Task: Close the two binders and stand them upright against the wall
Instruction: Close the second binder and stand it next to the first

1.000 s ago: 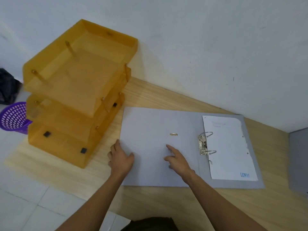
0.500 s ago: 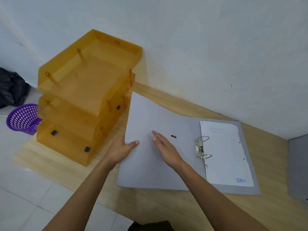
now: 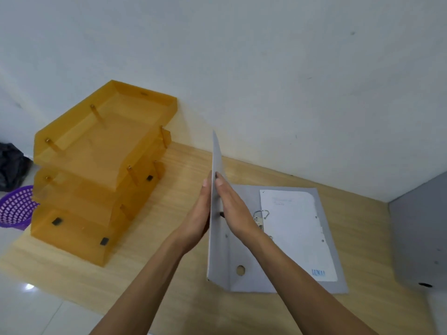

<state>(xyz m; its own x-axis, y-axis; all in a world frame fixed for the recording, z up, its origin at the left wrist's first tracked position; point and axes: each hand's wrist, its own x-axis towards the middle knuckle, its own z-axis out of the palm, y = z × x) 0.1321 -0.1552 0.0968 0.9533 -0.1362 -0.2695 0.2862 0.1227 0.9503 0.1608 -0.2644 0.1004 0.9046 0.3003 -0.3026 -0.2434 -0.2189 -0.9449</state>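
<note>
A grey lever-arch binder (image 3: pixel 326 284) lies open on the wooden table, with a white sheet (image 3: pixel 295 228) on its right half beside the metal rings (image 3: pixel 261 215). Its left cover (image 3: pixel 216 160) stands almost vertical. My left hand (image 3: pixel 197 218) lies flat against the cover's outer face and my right hand (image 3: pixel 233 209) lies flat against its inner face, so the cover is pressed between both palms. A second grey binder (image 3: pixel 418 238) lies closed at the right edge of the view, partly cut off.
A three-tier orange plastic letter tray (image 3: pixel 101 170) stands on the table to the left, close to the white wall (image 3: pixel 266 81). A purple basket (image 3: pixel 15 207) and a dark bag (image 3: pixel 11 165) sit on the tiled floor at far left.
The binder's left cover has swung up from flat on the table to nearly vertical. Both hands rose with it, now pressing it from either side. The camera view tilted upward.
</note>
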